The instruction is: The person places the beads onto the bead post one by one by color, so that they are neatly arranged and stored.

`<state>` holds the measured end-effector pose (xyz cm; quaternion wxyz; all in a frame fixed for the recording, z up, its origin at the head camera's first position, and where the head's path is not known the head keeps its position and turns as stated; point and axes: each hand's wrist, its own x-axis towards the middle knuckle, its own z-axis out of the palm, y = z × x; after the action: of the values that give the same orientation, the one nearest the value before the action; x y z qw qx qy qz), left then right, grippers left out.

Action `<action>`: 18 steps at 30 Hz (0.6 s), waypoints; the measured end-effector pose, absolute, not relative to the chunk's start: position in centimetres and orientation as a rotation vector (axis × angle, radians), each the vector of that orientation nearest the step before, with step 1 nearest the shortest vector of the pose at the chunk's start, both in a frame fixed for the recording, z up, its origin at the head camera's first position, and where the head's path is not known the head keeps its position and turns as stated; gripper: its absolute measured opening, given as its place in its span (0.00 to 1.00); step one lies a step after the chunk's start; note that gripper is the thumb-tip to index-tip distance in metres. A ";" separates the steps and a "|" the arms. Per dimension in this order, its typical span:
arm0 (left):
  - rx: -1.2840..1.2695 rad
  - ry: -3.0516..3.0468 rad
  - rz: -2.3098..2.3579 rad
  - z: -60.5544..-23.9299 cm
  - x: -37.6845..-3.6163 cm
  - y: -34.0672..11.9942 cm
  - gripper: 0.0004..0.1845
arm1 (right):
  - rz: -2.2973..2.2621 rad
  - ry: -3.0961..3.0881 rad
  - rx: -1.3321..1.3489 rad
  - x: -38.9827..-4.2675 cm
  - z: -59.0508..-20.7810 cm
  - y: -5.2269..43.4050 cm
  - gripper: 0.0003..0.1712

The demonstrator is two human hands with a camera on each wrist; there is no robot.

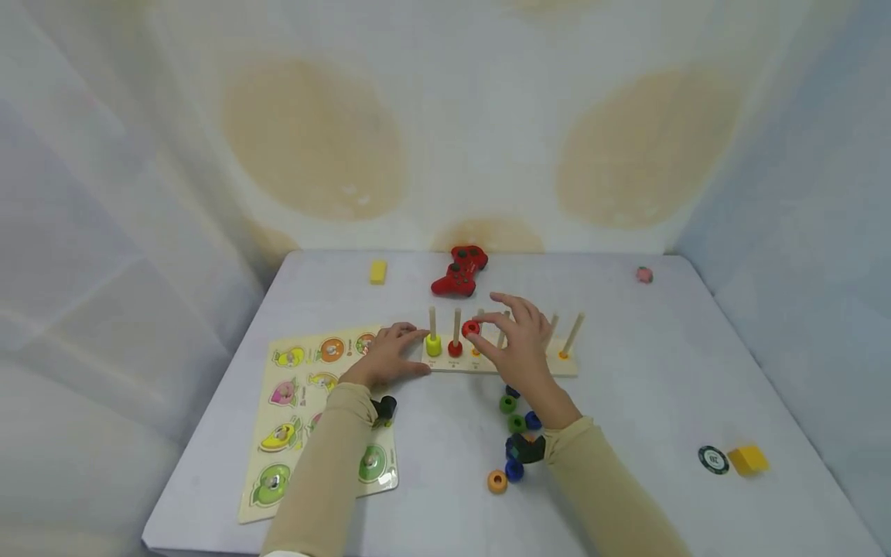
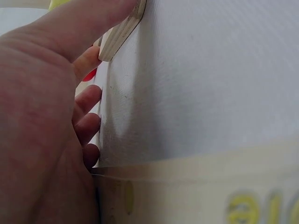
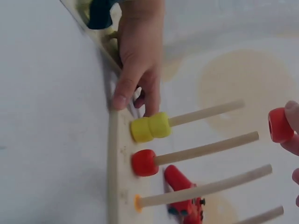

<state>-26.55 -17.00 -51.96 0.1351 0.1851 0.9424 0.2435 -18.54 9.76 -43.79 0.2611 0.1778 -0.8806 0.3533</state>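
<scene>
The right hand (image 1: 518, 340) pinched a red ring (image 1: 471, 328) near the tip of a peg (image 1: 456, 323), its hole roughly level with the peg's end. The left hand (image 1: 386, 357), fingers flat, pressed the peg board (image 1: 445, 363) to the desk (image 1: 661, 371). The pegs stood upright, long axis vertical. If the ring came in tilted, I judged it might snag on the tip or drop among the loose rings (image 1: 511, 414).
</scene>
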 end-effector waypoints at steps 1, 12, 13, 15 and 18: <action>0.539 2.725 0.709 -51.9 -26.5 -16.8 0.42 | 0.953 -2.383 0.469 -19.2 -43.5 9.5 0.14; 0.614 2.746 0.651 -51.2 -26.5 -15.6 0.42 | 0.854 -2.544 0.296 -21.6 -42.1 8.9 0.17; 0.618 2.748 0.652 -51.0 -26.5 -15.5 0.42 | 0.843 -2.560 0.287 -21.6 -41.9 9.0 0.18; 0.627 2.753 0.644 -50.6 -26.6 -15.4 0.42 | 0.836 -2.585 0.279 -21.7 -41.6 9.2 0.20; 0.633 2.749 0.648 -50.2 -26.7 -15.3 0.42 | 0.857 -2.595 0.275 -21.6 -41.2 9.6 0.20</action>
<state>-26.73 -15.35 -50.20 0.1235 0.2170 0.9425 0.2220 -21.58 9.62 -41.23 0.1961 0.0981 -0.9264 0.3060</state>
